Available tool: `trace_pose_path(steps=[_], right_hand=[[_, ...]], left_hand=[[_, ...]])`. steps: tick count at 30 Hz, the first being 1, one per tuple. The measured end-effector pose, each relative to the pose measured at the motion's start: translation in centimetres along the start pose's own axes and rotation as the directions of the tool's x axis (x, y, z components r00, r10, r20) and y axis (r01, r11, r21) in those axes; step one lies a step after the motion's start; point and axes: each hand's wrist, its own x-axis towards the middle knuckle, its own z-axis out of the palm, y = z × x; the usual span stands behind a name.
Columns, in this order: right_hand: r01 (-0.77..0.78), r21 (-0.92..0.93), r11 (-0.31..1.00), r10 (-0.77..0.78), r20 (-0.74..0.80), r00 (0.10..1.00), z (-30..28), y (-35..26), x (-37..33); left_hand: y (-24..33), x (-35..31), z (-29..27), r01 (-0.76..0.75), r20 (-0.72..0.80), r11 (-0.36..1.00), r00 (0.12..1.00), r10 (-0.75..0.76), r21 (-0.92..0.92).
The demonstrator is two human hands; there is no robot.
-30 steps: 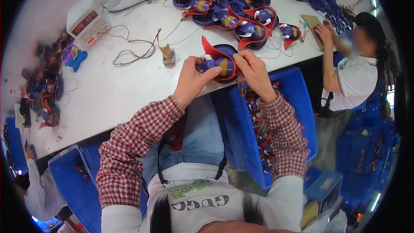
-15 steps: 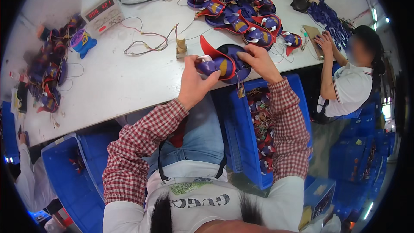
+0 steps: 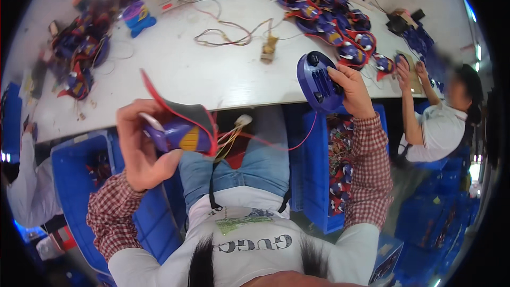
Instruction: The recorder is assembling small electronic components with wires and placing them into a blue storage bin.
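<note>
Over the table's near edge, my left hand (image 3: 139, 151) is closed round a purple toy head (image 3: 171, 134) with a yellow patch, a white piece and a curved red-and-black crest. Farther right, my right hand (image 3: 353, 90) grips a purple oval base (image 3: 309, 86) by its right side, its slotted face with dark knobs showing. The two parts are apart. Thin coloured wires (image 3: 229, 139) with a white connector hang beside the head, and a pink-red wire (image 3: 309, 137) runs down from the base toward them.
Similar toys pile up at the back (image 3: 333, 37) and at the left (image 3: 79, 53) of the white table (image 3: 175, 69). A power supply (image 3: 172, 1), a blue-purple holder (image 3: 139, 24) and a small tan block (image 3: 269, 50) stand there. Blue bins (image 3: 313, 180) sit below. A co-worker (image 3: 433, 111) is at right.
The toy head and base, held close together before, are now apart. My left hand has moved left and nearer; the right hand has moved right, turning the base's slotted face into view.
</note>
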Motion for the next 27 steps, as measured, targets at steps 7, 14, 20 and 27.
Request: trace_pose_path(steps=[7,14,20,27], right_hand=[[0.033,-0.258,0.966,0.012,0.17,0.985,10.4,2.3,2.7],[0.166,-0.446,0.879,-0.121,0.128,0.984,13.3,6.7,6.1],[-0.009,-0.557,0.83,0.031,0.031,0.999,12.5,5.0,5.6],[0.079,-0.659,0.748,-0.238,-0.156,0.959,8.3,5.8,7.3]], left_hand=[[-3.6,0.8,-7.2,0.271,-0.175,0.823,0.962,-0.211,0.499],[-11.3,6.4,-11.5,0.018,0.032,0.532,0.996,-0.086,0.847],[-14.1,10.0,-12.3,-0.138,0.176,0.406,0.983,-0.056,0.904],[-15.4,11.2,-12.9,-0.267,0.265,0.141,0.964,0.037,0.953]])
